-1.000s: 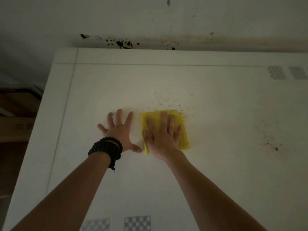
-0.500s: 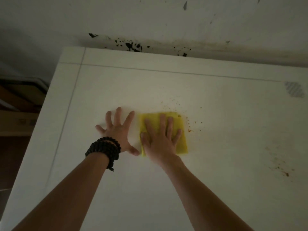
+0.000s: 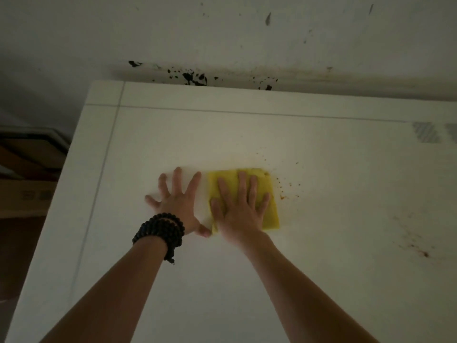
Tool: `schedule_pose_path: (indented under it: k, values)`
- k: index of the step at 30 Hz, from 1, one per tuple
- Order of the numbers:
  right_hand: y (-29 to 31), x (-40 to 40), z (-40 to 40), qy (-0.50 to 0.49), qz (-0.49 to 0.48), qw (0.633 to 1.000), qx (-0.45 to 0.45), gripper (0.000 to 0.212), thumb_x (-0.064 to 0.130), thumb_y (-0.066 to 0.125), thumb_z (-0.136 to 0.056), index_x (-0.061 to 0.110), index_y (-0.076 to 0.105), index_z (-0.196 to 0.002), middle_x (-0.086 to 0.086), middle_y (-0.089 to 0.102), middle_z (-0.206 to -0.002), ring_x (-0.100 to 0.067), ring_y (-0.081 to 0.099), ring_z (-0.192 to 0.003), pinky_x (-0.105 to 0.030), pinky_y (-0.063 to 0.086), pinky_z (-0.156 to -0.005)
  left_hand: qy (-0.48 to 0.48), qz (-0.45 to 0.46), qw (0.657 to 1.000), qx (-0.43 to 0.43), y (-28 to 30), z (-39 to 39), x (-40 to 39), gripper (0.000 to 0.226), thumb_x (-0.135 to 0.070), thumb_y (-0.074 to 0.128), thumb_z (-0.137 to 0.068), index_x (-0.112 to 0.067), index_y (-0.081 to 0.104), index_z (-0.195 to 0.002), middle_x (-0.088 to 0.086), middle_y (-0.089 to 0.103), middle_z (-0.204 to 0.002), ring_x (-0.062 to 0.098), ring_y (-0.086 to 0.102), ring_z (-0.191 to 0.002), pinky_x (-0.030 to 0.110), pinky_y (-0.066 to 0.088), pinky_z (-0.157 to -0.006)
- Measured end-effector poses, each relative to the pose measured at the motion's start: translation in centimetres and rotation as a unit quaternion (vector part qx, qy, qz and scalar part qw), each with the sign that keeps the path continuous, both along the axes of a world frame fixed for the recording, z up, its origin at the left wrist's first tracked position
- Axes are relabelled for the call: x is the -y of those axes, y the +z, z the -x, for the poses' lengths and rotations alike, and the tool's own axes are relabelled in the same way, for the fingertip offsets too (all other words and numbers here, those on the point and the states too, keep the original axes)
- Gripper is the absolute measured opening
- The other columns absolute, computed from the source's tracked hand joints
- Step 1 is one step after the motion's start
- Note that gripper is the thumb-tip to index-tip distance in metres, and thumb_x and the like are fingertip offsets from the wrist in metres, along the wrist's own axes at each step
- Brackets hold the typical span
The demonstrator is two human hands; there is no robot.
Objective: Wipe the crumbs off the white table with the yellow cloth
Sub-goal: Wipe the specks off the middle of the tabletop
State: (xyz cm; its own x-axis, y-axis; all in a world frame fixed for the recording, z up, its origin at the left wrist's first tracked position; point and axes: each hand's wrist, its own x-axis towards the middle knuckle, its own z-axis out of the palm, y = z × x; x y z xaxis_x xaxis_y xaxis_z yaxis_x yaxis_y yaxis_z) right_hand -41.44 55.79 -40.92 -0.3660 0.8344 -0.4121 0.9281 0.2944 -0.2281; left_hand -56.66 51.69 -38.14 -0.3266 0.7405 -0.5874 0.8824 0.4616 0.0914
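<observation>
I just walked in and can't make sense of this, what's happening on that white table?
A person is wiping crumbs off the white table. Their right hand presses flat on a folded square yellow cloth. The left hand, with a black beaded bracelet at the wrist, rests flat on the table beside it. Brown crumbs lie just right of the cloth, and another crumb patch sits farther right, not yet wiped.

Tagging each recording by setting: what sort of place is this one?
Probably a plain indoor room, home or workshop: a white table pushed against a stained, paint-flecked wall, with cardboard boxes stacked beside it.
</observation>
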Motion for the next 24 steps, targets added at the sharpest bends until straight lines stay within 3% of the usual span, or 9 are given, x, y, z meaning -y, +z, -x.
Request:
schedule_pose_path:
  k: [5,9,12,16,24]
  values:
    - [-0.7,-3.1,1.7,0.016,-0.008,1.000,-0.014,0.061,0.064,0.012,-0.100,0.049,-0.012,-0.154,0.002,-0.035,-0.162,-0.027,-0.039,-0.144,-0.057,-0.035,-0.103,0.004,-0.057,0.998,-0.028,-0.4,-0.5,1.5,0.129,-0.072,0.075,-0.053,-0.043,-0.008,-0.148,-0.001,-0.021,-0.156,0.033,-0.012,-0.143,0.063,0.015,-0.107]
    - [-0.6,2.1,-0.7,0.021,0.018,0.999,-0.037,0.061,0.065,0.012,-0.099,0.051,-0.009,-0.154,0.007,-0.037,-0.161,-0.022,-0.042,-0.143,-0.057,-0.032,-0.107,-0.008,-0.094,0.994,-0.051,0.2,-0.6,3.7,0.101,-0.059,0.074,-0.070,-0.038,0.014,-0.148,0.002,0.000,-0.157,0.030,0.006,-0.140,0.057,0.028,-0.103]
    - [0.1,5.2,-5.3,-0.005,0.021,1.000,-0.017,0.061,0.067,0.011,-0.098,0.054,-0.015,-0.151,0.007,-0.039,-0.160,-0.021,-0.044,-0.141,-0.057,-0.031,-0.107,-0.042,-0.099,0.994,-0.029,0.6,-2.7,3.5,0.091,-0.045,0.071,-0.079,-0.038,0.013,-0.148,0.002,-0.003,-0.156,0.030,0.005,-0.140,0.057,0.029,-0.104]
    - [0.6,6.9,-10.3,-0.042,0.017,0.999,0.006,0.060,0.071,0.008,-0.096,0.060,-0.029,-0.142,0.009,-0.044,-0.157,-0.020,-0.047,-0.139,-0.059,-0.030,-0.108,-0.091,-0.080,0.993,0.010,1.5,-7.1,1.6,0.095,-0.053,0.070,-0.078,-0.041,0.007,-0.148,0.002,-0.010,-0.157,0.032,0.000,-0.142,0.059,0.026,-0.106]
    - [0.0,-1.4,-10.8,-0.060,0.007,0.998,-0.014,0.060,0.069,0.016,-0.097,0.057,-0.008,-0.152,0.007,-0.034,-0.162,-0.021,-0.039,-0.144,-0.054,-0.038,-0.101,-0.077,-0.034,0.996,-0.012,1.6,-7.7,-3.7,0.118,-0.070,0.075,-0.060,-0.047,-0.001,-0.147,0.000,-0.017,-0.157,0.035,-0.007,-0.143,0.065,0.021,-0.107]
